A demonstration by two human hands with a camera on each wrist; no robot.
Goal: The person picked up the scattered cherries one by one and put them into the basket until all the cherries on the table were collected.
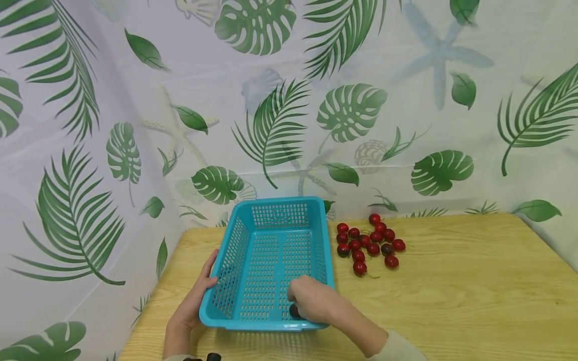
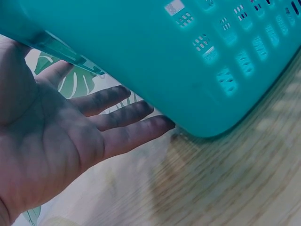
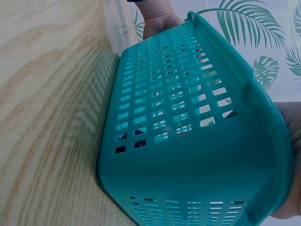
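A blue-green plastic basket (image 1: 279, 273) with slotted sides stands on the wooden table. My left hand (image 1: 194, 301) is at its left side, the thumb by the rim. In the left wrist view the left hand's (image 2: 61, 127) fingers stretch out straight, tips right at the basket's wall (image 2: 127, 75). My right hand (image 1: 313, 298) reaches over the front rim into the near right corner, fingers curled downward at a dark cherry (image 1: 295, 312). Its fingertips are hidden. In the right wrist view the basket's wall (image 3: 188, 160) covers most of that hand.
Several red cherries (image 1: 364, 240) with stems lie loose on the table (image 1: 451, 281), right of the basket. One darker cherry (image 1: 387, 249) is among them. A leaf-patterned sheet (image 1: 352, 113) hangs behind the table and along its left side.
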